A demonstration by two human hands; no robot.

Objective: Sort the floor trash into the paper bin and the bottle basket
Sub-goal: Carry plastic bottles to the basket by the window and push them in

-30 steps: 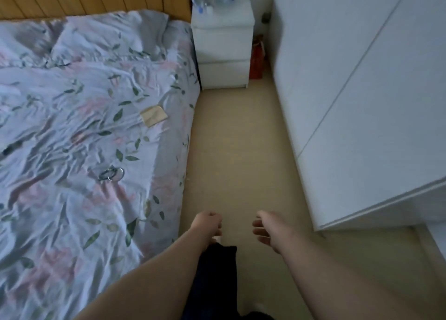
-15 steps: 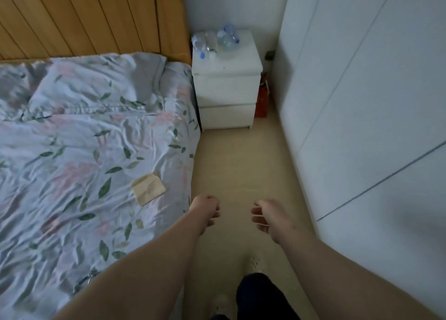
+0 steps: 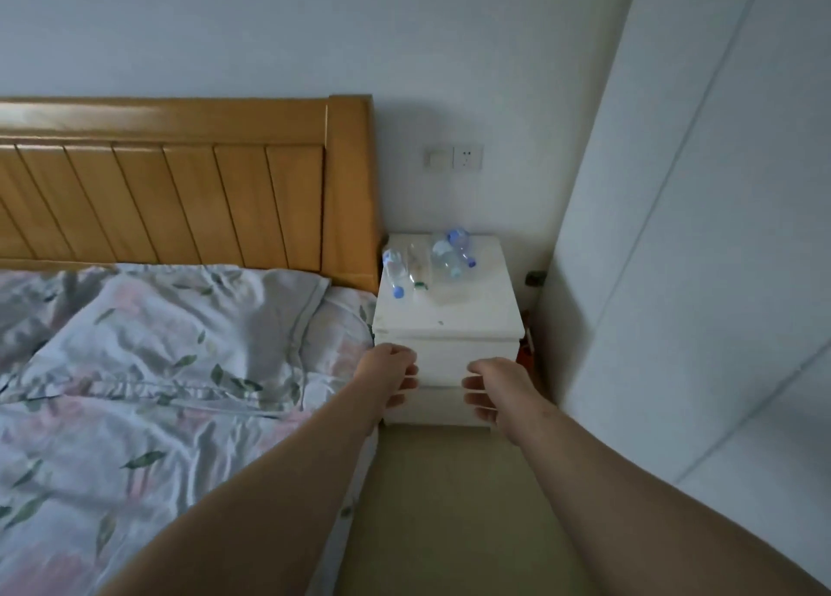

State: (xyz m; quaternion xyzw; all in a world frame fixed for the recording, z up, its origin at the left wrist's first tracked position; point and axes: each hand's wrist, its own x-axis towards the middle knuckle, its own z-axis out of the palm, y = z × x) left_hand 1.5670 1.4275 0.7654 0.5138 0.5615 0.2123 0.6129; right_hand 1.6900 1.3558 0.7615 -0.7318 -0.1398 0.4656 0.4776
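Note:
Several clear plastic bottles (image 3: 443,258) with blue caps lie on top of a white two-drawer nightstand (image 3: 449,321) against the far wall. One of them, a bottle (image 3: 394,271) at the left edge, points its cap toward me. My left hand (image 3: 390,377) and my right hand (image 3: 492,388) are stretched out side by side in front of the nightstand's drawers, below the bottles. Both hang with loosely curled fingers and hold nothing. No bin or basket is in view.
A bed (image 3: 148,370) with a floral duvet and a wooden headboard (image 3: 180,195) fills the left. A tall white wardrobe (image 3: 697,280) lines the right. A narrow strip of beige floor (image 3: 449,505) runs between them. A red object (image 3: 525,352) sits beside the nightstand.
The view has lifted from the floor to the wall and the nightstand has come closer. Both hands stay out in front, empty. The paper slip on the bed has left the view.

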